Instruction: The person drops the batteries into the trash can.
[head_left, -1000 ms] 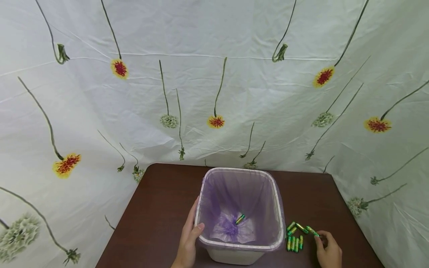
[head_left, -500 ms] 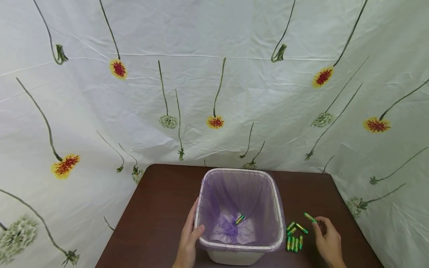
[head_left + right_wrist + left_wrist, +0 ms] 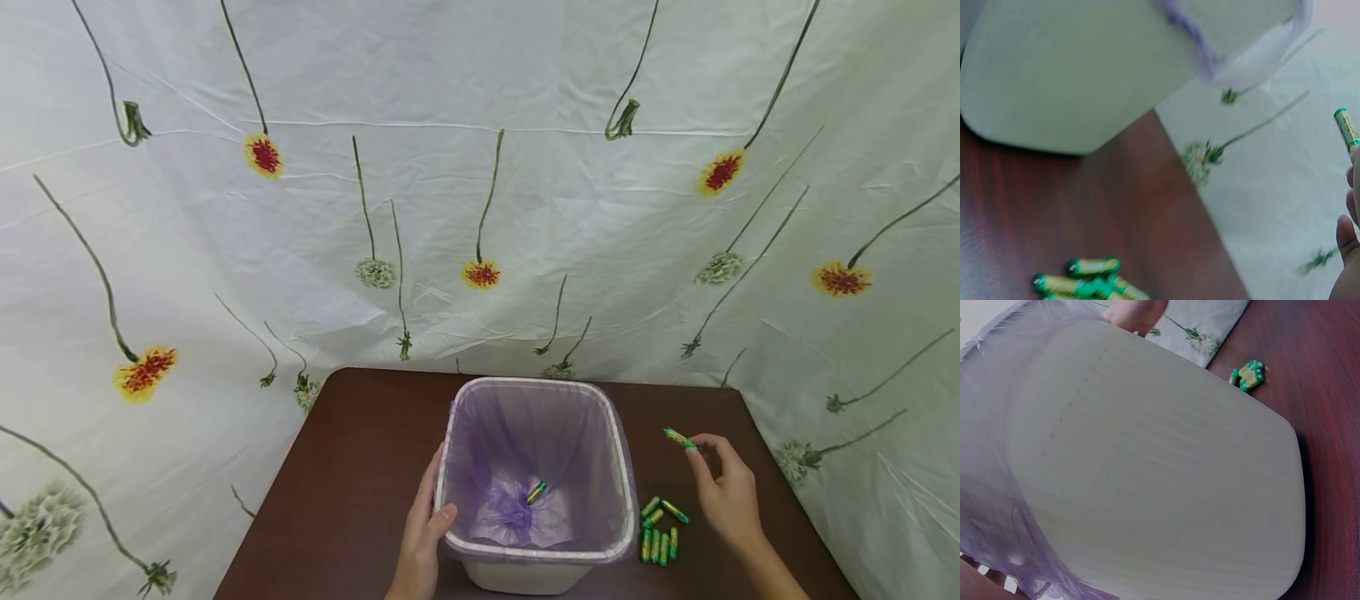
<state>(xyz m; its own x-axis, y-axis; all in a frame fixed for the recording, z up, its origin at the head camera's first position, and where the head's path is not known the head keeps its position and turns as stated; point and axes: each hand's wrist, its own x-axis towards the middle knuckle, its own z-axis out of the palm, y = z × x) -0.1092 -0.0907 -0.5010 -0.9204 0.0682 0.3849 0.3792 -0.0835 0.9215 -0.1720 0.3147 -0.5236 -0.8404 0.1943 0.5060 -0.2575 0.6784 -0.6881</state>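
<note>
A pale trash bin (image 3: 525,577) lined with a purple plastic bag (image 3: 555,433) stands upright on the table. My left hand (image 3: 422,533) grips its left rim, thumb over the edge. At the bottom of the bag lies one green-and-gold battery (image 3: 536,492). To the right of the bin, my right hand (image 3: 729,492) pinches another battery (image 3: 678,438) by one end, raised above the table. That battery (image 3: 1347,129) also shows at the edge of the right wrist view. Several more batteries (image 3: 663,547) lie in a loose cluster between bin and right hand.
The dark brown wooden table (image 3: 360,467) ends behind the bin at a white flower-printed cloth (image 3: 450,208), which hangs around the back and sides. The bin wall (image 3: 1166,462) fills most of the left wrist view.
My right hand has lifted one battery away from the cluster, moving up and slightly left with it. The left hand and the bin stay in place.
</note>
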